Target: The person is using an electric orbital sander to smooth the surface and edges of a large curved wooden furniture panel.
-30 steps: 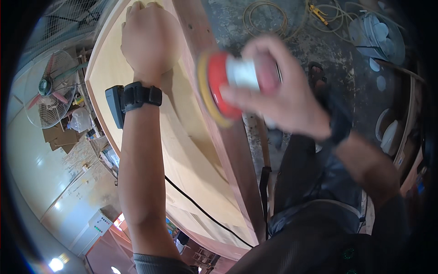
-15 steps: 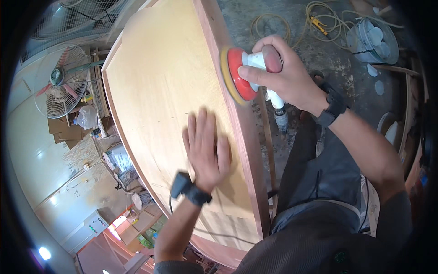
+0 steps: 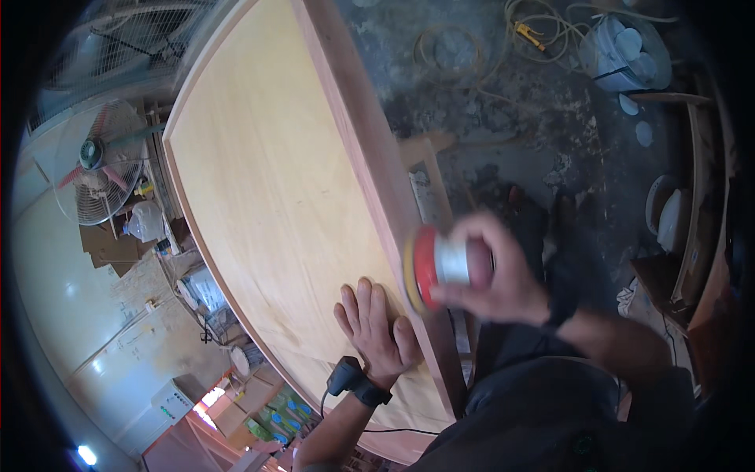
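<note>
Since half a second ago the sander [image 3: 450, 263] has travelled down along the panel's reddish side rail [image 3: 387, 189] toward the person's body, and the left hand [image 3: 377, 326] has slid the same way across the panel [image 3: 259, 149]. Any marking on the sander's white body is smeared by motion and cannot be read. Its head is glossy red, backed by a yellow pad turned toward the rail's outer face near the panel's lower end; the blur hides whether pad and wood touch. A dull reddish cap tops the body.

The right hand [image 3: 507, 275] is wrapped around that body, thumb below, its outline blurred too. The left hand lies flat on the pale, faintly grained panel, fingers a little spread, just beside the rail. The hands are apart. A black wristband [image 3: 371, 391] with a small box circles the left wrist. The panel's far end is cut off above.

Farther out, a yellow-fitted hose [image 3: 543, 39] and a translucent tub [image 3: 653, 79] of white discs stand on the floor; a fan [image 3: 94, 157] is at left, and print on a pale container [image 3: 204, 285] is too small to make out.
</note>
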A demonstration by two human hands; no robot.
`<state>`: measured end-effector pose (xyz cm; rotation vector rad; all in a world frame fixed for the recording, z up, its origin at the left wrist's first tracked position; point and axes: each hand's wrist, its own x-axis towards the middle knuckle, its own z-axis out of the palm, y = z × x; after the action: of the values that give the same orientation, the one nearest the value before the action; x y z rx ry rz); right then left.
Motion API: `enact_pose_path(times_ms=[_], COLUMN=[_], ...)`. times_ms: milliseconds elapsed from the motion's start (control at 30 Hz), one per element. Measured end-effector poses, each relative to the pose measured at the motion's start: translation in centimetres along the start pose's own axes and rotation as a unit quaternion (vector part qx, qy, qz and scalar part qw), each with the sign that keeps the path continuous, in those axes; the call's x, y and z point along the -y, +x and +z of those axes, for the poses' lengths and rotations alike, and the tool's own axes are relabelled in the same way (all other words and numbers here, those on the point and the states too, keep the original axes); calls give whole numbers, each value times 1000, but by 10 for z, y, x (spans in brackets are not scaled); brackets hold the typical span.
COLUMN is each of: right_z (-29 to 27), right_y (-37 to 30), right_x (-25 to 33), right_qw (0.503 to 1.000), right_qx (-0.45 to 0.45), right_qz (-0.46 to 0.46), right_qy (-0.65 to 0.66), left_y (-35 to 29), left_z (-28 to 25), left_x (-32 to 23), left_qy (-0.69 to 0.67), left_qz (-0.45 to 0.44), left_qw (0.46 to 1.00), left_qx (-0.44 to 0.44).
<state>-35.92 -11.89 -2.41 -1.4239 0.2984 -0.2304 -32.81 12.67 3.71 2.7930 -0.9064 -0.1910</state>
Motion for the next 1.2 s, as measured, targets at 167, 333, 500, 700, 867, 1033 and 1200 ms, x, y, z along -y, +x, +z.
enact_pose_path(times_ms=[167,333,500,700,867,1033,1200], right_z=[-24,-8,11,6,-13,24,34], right_y=[130,63,-123,-76,38,-93,-254], right_x=[-19,-28,-31,-25,-18,-20,-16], right_qw=[991,995,995,999,997,991,999], right_qx=[-57,-40,5,10,-16,-3,44], right_qz=[-119,-85,97,35,-77,-132,-20], right_qy=[-1,16,27,21,6,10,23], left_y=[14,12,9,11,22,11,12], left_z=[1,-1,10,12,17,11,20], left_x=[-11,-11,-14,-8,-9,5,-2], left_qy=[27,49,16,22,-5,29,12], left_qz=[33,31,12,15,51,55,53], left_qw=[999,998,1000,998,995,991,991], left_qx=[-1,-6,-22,-55,-91,-114,-123])
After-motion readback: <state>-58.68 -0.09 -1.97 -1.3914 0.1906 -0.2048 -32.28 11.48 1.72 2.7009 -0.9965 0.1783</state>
